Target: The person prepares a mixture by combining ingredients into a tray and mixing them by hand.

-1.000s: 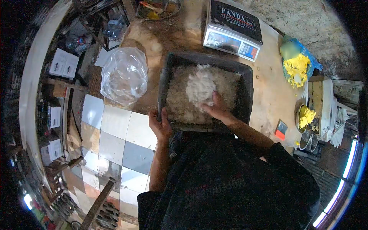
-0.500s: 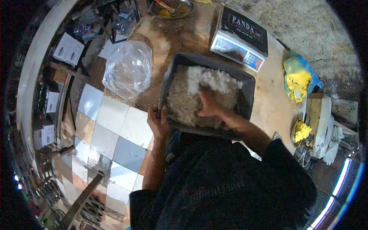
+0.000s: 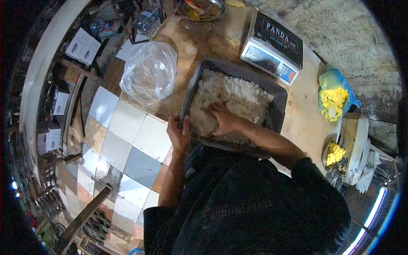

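Note:
A dark rectangular tub [image 3: 278, 102] sits on the wooden table, holding a crumbly mass [image 3: 248, 91], whiter toward the far side and brownish nearer me. My left hand [image 3: 179, 132] grips the tub's left rim near its front corner, thumb and fingers on either side. Inside the tub, my right hand [image 3: 224, 120] rests in the brownish part with its fingers spread, the fingertips partly sunk in it. Left of the tub lies a clear plastic bag [image 3: 149, 73].
A PANDA scale [image 3: 272, 46] stands behind the tub. Yellow material in a blue bag [image 3: 333, 100] and a bowl of yellow material [image 3: 335, 154] are at the right. A metal bowl [image 3: 201, 9] is at the back. Tiled floor [image 3: 146, 168] shows at lower left.
My right hand has drawn toward me and left within the tub. The white part of the mass looks more spread out. The whole view has shifted slightly; my left hand still holds the rim.

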Available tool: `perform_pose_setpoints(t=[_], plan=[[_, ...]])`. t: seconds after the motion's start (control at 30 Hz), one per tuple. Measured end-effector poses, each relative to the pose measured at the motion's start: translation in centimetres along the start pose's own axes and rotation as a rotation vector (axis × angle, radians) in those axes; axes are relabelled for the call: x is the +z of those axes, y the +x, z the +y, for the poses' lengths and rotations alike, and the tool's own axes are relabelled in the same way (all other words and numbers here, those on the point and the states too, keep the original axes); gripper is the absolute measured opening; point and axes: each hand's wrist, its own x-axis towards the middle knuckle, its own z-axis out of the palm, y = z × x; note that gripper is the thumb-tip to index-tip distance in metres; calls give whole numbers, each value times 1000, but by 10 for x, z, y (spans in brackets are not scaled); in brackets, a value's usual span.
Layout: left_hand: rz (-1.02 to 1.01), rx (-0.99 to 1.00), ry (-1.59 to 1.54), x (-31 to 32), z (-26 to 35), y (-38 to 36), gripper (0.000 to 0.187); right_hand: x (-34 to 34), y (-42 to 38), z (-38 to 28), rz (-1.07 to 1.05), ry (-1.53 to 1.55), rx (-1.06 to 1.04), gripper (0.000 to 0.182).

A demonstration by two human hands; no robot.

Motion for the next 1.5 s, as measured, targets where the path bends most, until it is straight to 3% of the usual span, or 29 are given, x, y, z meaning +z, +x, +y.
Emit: perform_pose_setpoints(t=[0.03, 0.07, 0.13, 0.2, 0.23, 0.27, 0.33, 0.37, 0.47, 0.53, 0.57, 0.63, 0.67, 0.73, 0.83, 0.87, 0.93, 1.0, 1.17, 1.37, 1.43, 1.47, 1.5], plan=[[-50, -136, -111, 0, -14, 1, 24, -10, -5, -3, -258, -77, -3, 81], [-51, -131, -109, 2, -27, -1, 24, -15, -8, -3, -516, -156, -6, 76], [-33, -49, -129, 3, -22, 0, 24, -23, -7, 2, -498, -141, 12, 68], [-8, -27, -106, 6, -34, 0, 23, -32, -1, 8, -229, -363, 3, 64], [15, -16, -84, 6, -33, 0, 22, -16, 5, 17, 58, -93, -90, 55], [15, -19, -84, 5, -33, -1, 22, 4, 14, 23, 55, -93, -90, 55], [-25, -36, -18, 2, -15, 0, 21, 28, 32, 4, 68, 311, -127, 49], [-24, -38, -18, 3, -21, -2, 21, 41, 29, 3, 66, 311, -128, 49], [-38, -36, -80, 1, -34, 0, 21, 40, 28, -7, -281, -191, -271, 49], [-34, -109, -102, 3, -29, -2, 21, -29, 18, -21, -760, -400, -103, 45], [-54, -46, 17, 0, -30, -1, 26, -25, 20, -8, -753, -398, -103, 45], [-42, -25, -23, 0, -37, 1, 26, -13, 22, 13, -89, -363, -333, 32], [-28, -14, -67, 3, -40, -1, 26, -2, 29, 10, -95, -367, -330, 32], [-12, -51, -86, 5, -31, -1, 26, 17, 46, -23, -372, -316, -183, 29], [-26, -25, -73, 2, -37, 0, 26, 116, 64, 22, -277, -412, -268, 32], [-20, -49, -132, 5, -47, -1, 26, 98, 62, 13, -277, -416, -277, 32], [-11, -69, -185, 5, -54, 0, 25, 42, 53, -15, -804, -661, -358, 39], [-13, 80, -52, 4, -51, 3, 25, 39, 59, -20, -702, -529, -276, 40], [-12, -45, -142, 6, -48, 0, 24, 35, 58, -20, -345, -15, 63, 41], [-8, -24, -106, 6, -48, -1, 23, -15, 2, -15, -573, -552, -88, 47], [-18, -65, -230, 5, -38, -1, 22, 1, 1, 23, 109, -494, -62, 60], [-18, -68, -239, 8, -40, -1, 22, 13, 3, 30, 104, -501, -58, 60], [-3, -69, -227, 10, -44, -1, 22, 27, 5, 31, 126, -476, -36, 71]])
